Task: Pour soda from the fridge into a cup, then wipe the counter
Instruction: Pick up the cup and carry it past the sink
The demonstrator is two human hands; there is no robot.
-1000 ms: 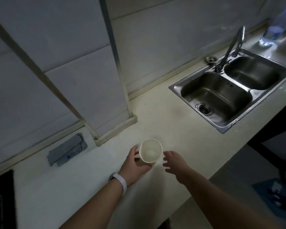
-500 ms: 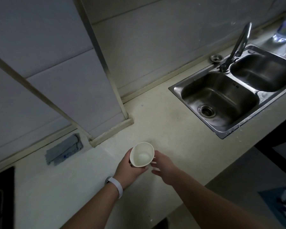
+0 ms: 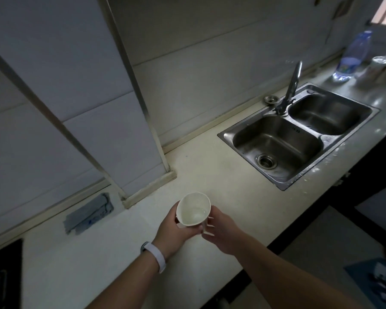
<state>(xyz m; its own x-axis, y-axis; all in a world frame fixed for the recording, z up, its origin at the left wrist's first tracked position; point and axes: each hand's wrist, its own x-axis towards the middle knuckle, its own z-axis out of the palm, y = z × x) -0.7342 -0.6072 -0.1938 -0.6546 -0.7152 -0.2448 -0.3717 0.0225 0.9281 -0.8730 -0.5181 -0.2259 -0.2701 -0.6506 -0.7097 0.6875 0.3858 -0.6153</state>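
Head view: both hands, left hand (image 3: 173,228) and right hand (image 3: 223,233), grip a white cup (image 3: 193,209) (tilted, apparently empty).

Single view, head-worn, wide-angle. Looks forward and steeply down from above the counter (image 3: 210,175), tilted so the counter's near edge runs diagonally from bottom centre to far right. Close range: both forearms enter from the bottom edge, and the left hand (image 3: 174,228) and right hand (image 3: 223,230) meet just below frame centre, near the lens. Tiled wall (image 3: 187,63) fills the far and left part. Double sink (image 3: 299,134) sits mid-right, farther off; a plastic bottle (image 3: 352,56) marks the far right corner. Floor shows at near right, below the counter's edge. Straight lines bow toward the frame borders. No second view to overlap.
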